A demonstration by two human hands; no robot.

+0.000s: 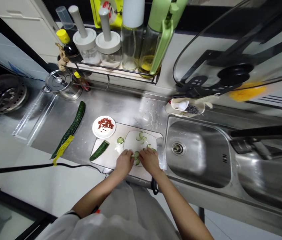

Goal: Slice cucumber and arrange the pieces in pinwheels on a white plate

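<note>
A white squarish plate (128, 141) lies on the pale cutting board (113, 156). Thin cucumber slices (141, 137) form a pinwheel near its far edge, with more by the right edge and near side. My left hand (125, 162) is at the plate's near left, its fingers closed on a cucumber slice (132, 155). Over the near right part, my right hand (150, 161) has its fingers curled down at the cucumber slices (137, 157), partly hiding them. One cucumber round (120, 140) and a cut cucumber piece (99, 150) rest on the board to the left.
A small white dish (104, 134) holds chopped red bits. Further left lies a whole cucumber (72, 128). A black handle (154, 186) juts past the counter edge by my right wrist. The sink (198, 153) is on the right; a jar rack (116, 69) hangs behind.
</note>
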